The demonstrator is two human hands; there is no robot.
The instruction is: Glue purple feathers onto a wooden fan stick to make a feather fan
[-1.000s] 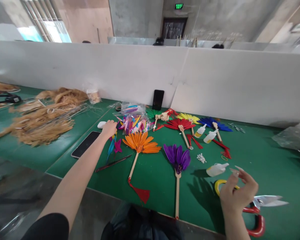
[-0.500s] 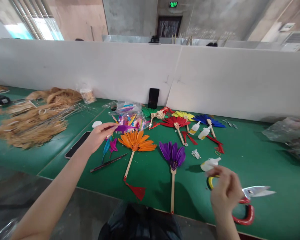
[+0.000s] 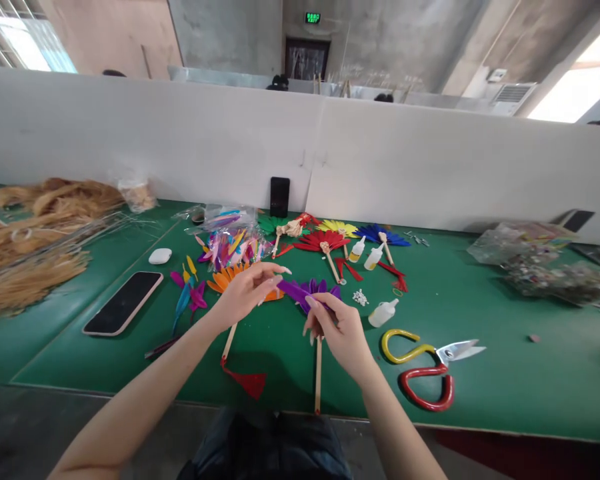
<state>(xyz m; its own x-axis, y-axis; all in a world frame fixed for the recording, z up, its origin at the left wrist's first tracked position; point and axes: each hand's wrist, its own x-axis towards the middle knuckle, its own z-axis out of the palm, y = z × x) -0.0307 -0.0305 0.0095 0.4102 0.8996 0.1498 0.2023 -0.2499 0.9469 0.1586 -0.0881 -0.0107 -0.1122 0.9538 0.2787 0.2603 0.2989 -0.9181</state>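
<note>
1. While the work sits at the centre of the frame, the left hand [image 3: 250,293] pinches the left end of a slim, bright purple feather [image 3: 291,289]. The right hand [image 3: 343,330] grips its right end between thumb and forefinger. Both sets of fingers are narrow, closed on that feather.

2. Location: the feather is held above a purple-feathered fan with a pale wooden handle [image 3: 325,288], which lies on the green tabletop [image 3: 510,393] at lower centre.

3. Judged done: five other fans look fully spread. Find the red-feathered fan [image 3: 320,241], yellow-feathered fan [image 3: 337,229], blue-feathered fan [image 3: 385,235] and green-feathered fan [image 3: 271,225] at upper centre, and the orange-feathered fan [image 3: 224,277] left of centre, with a red tassel [image 3: 250,382] at its handle.

4. Judged left: the purple fan appears incomplete (its visible spread is narrower than that of the orange one). Its handle end shows a small red spot; no full tassel can be made out. Loose mixed feathers lie in a clear plastic bag [image 3: 235,250] left of centre.

5. Hidden: the right hand and the held feather mask the purple fan's joint; the left hand masks part of the orange fan.

6. Cut off or unclear: the left forearm covers part of a dark, slim tool [image 3: 157,349]; the tan fibre bundle [image 3: 35,267] leaves the frame at left.
</note>
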